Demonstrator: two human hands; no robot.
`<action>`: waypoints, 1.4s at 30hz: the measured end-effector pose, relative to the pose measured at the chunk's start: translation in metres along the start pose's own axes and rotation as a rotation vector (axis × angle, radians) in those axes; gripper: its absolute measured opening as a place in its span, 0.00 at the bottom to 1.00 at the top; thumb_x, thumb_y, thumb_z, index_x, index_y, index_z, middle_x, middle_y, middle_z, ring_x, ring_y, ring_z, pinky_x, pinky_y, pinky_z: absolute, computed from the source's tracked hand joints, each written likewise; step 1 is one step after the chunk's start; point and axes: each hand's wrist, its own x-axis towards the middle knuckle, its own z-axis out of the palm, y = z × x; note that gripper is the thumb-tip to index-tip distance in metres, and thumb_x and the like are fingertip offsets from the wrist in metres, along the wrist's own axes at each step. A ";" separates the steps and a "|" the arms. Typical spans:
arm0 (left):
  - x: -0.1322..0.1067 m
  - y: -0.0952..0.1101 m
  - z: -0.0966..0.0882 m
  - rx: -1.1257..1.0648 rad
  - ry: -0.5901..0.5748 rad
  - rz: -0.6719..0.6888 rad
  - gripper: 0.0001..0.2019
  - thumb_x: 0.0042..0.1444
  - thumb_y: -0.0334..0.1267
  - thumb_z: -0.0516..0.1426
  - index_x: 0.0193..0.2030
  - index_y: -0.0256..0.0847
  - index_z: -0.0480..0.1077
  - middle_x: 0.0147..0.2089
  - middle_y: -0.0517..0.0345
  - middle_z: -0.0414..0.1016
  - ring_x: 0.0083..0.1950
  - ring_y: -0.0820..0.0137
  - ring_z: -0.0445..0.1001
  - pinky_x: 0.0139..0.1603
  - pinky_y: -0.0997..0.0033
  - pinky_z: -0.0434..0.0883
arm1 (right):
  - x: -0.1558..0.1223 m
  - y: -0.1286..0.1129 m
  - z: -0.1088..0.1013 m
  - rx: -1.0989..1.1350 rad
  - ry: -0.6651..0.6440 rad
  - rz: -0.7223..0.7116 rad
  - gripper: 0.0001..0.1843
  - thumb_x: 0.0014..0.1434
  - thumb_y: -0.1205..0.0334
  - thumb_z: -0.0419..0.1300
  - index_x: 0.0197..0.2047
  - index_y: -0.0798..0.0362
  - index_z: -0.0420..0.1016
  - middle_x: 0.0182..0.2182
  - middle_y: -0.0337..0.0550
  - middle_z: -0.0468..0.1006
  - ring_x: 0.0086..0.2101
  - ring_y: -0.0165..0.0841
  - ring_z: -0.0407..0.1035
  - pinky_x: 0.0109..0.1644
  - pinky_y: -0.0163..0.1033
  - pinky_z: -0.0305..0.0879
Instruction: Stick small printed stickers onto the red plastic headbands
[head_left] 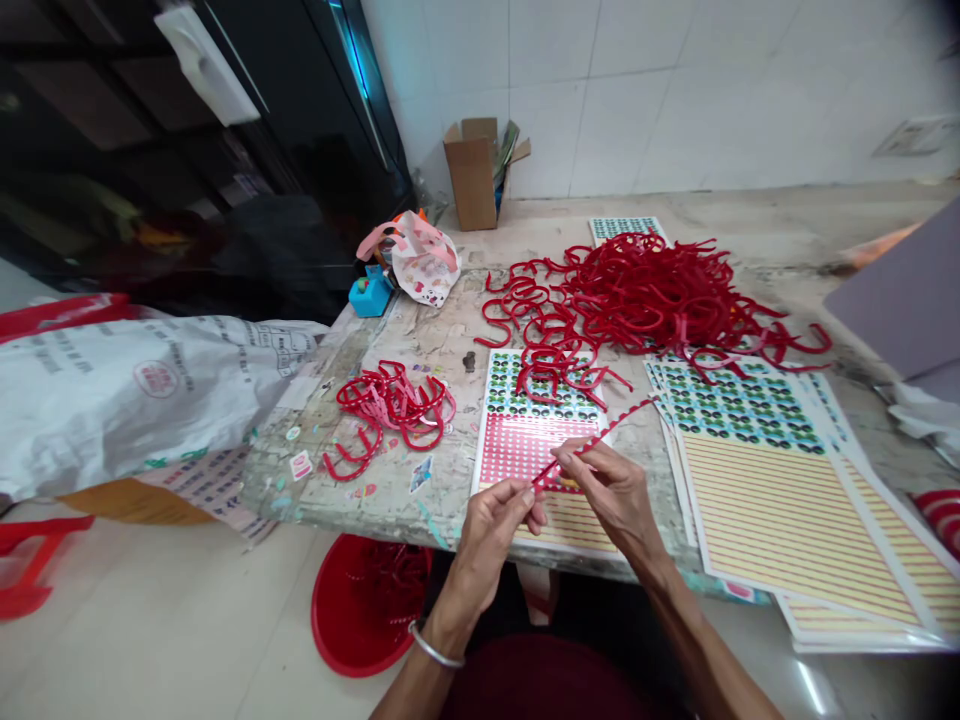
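Between both hands runs a thin red strip with white marks (616,421), slanting up to the right above the table. My left hand (496,515) pinches its lower end, fingers closed. My right hand (609,488) grips it a little further along, thumb and fingertips together. Below them lies a sticker sheet (499,440) with green-and-blue pictures, rows of white marks on red, and yellow stripes; my hands hide part of it. Several red curved bands (555,380) rest across its top. Behind is a large tangled heap of red curved bands (652,290).
A smaller pile of red bands (394,405) lies at left on the worn table (457,370). More striped sheets (795,500) are stacked at right. Further back stand a cardboard box (472,180), a patterned bag (426,258) and a blue container (370,292). A red basket (337,610) is below the edge.
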 end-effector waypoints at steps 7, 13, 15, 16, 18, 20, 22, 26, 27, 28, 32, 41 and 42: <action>0.002 0.018 0.004 0.168 -0.180 0.004 0.15 0.56 0.45 0.52 0.30 0.36 0.73 0.28 0.54 0.71 0.27 0.73 0.65 0.33 0.72 0.61 | -0.004 -0.008 0.002 -0.015 -0.108 -0.111 0.10 0.57 0.63 0.57 0.26 0.53 0.76 0.29 0.43 0.76 0.33 0.32 0.71 0.35 0.35 0.68; -0.001 0.015 0.004 0.056 -0.151 -0.071 0.15 0.53 0.48 0.55 0.31 0.36 0.72 0.23 0.62 0.60 0.23 0.77 0.55 0.26 0.76 0.54 | -0.005 -0.006 -0.001 -0.052 -0.094 -0.133 0.09 0.57 0.62 0.56 0.35 0.51 0.78 0.33 0.45 0.79 0.36 0.35 0.73 0.37 0.37 0.70; -0.003 0.011 0.004 0.003 -0.133 -0.097 0.14 0.53 0.47 0.56 0.34 0.35 0.71 0.23 0.64 0.57 0.24 0.77 0.53 0.26 0.76 0.53 | -0.005 -0.005 0.000 -0.058 -0.071 -0.117 0.10 0.57 0.61 0.56 0.39 0.51 0.78 0.35 0.46 0.79 0.36 0.35 0.73 0.36 0.37 0.71; -0.003 0.009 0.004 -0.011 -0.126 -0.108 0.14 0.52 0.46 0.56 0.35 0.35 0.71 0.23 0.64 0.56 0.24 0.77 0.52 0.26 0.76 0.52 | -0.005 -0.005 0.000 -0.057 -0.066 -0.109 0.10 0.57 0.61 0.56 0.39 0.51 0.78 0.35 0.46 0.79 0.36 0.35 0.73 0.36 0.37 0.71; -0.005 0.006 0.004 -0.024 -0.103 -0.119 0.13 0.52 0.45 0.57 0.35 0.36 0.71 0.23 0.64 0.56 0.24 0.78 0.52 0.26 0.76 0.52 | -0.006 -0.005 0.001 -0.054 -0.074 -0.094 0.10 0.57 0.62 0.57 0.38 0.51 0.78 0.35 0.45 0.79 0.36 0.35 0.73 0.37 0.38 0.70; -0.006 0.003 0.004 -0.032 -0.077 -0.120 0.11 0.52 0.44 0.57 0.33 0.37 0.71 0.23 0.64 0.57 0.24 0.78 0.52 0.26 0.77 0.52 | -0.006 -0.005 0.001 -0.046 -0.084 -0.078 0.09 0.57 0.63 0.57 0.38 0.50 0.78 0.34 0.44 0.79 0.36 0.35 0.73 0.38 0.37 0.70; -0.006 0.001 0.004 -0.037 -0.064 -0.117 0.10 0.52 0.43 0.57 0.32 0.37 0.70 0.24 0.64 0.58 0.25 0.78 0.52 0.27 0.77 0.52 | -0.006 -0.005 0.001 -0.032 -0.088 -0.059 0.09 0.57 0.63 0.57 0.37 0.51 0.78 0.34 0.44 0.79 0.36 0.34 0.73 0.37 0.37 0.70; -0.005 0.000 0.005 -0.026 -0.067 -0.103 0.09 0.52 0.41 0.57 0.31 0.37 0.69 0.24 0.64 0.57 0.24 0.78 0.52 0.26 0.77 0.52 | -0.007 -0.006 -0.001 -0.026 -0.083 -0.055 0.09 0.57 0.63 0.56 0.37 0.52 0.78 0.34 0.44 0.79 0.36 0.34 0.73 0.37 0.37 0.70; -0.004 -0.001 0.005 -0.027 -0.068 -0.100 0.09 0.53 0.41 0.57 0.31 0.36 0.69 0.23 0.64 0.57 0.24 0.78 0.52 0.26 0.77 0.51 | -0.007 -0.007 -0.001 -0.039 -0.072 -0.066 0.09 0.58 0.64 0.56 0.37 0.52 0.78 0.34 0.44 0.79 0.36 0.35 0.72 0.37 0.38 0.69; -0.004 -0.001 0.005 -0.030 -0.070 -0.099 0.09 0.53 0.41 0.57 0.31 0.36 0.69 0.23 0.64 0.56 0.24 0.78 0.51 0.26 0.77 0.50 | -0.007 -0.008 -0.001 -0.057 -0.055 -0.085 0.09 0.58 0.64 0.56 0.37 0.52 0.78 0.34 0.44 0.79 0.36 0.35 0.72 0.38 0.38 0.69; -0.004 -0.003 0.005 -0.030 -0.054 -0.110 0.08 0.54 0.39 0.55 0.34 0.35 0.71 0.23 0.63 0.58 0.24 0.78 0.50 0.26 0.76 0.50 | -0.006 -0.010 -0.001 -0.137 0.025 -0.169 0.08 0.57 0.66 0.56 0.32 0.52 0.78 0.30 0.43 0.78 0.34 0.34 0.72 0.37 0.39 0.68; -0.004 -0.009 0.002 -0.022 -0.200 -0.077 0.12 0.59 0.41 0.51 0.43 0.35 0.67 0.25 0.64 0.59 0.23 0.80 0.50 0.25 0.75 0.48 | -0.005 -0.009 -0.009 -0.263 0.090 -0.222 0.07 0.56 0.68 0.57 0.33 0.52 0.77 0.29 0.43 0.78 0.32 0.33 0.72 0.36 0.38 0.67; -0.004 -0.010 0.002 -0.030 -0.211 -0.079 0.13 0.59 0.42 0.51 0.44 0.34 0.67 0.25 0.64 0.59 0.23 0.80 0.49 0.25 0.75 0.47 | -0.005 -0.011 -0.009 -0.266 0.103 -0.255 0.07 0.55 0.69 0.57 0.32 0.53 0.76 0.29 0.43 0.78 0.32 0.33 0.72 0.36 0.39 0.67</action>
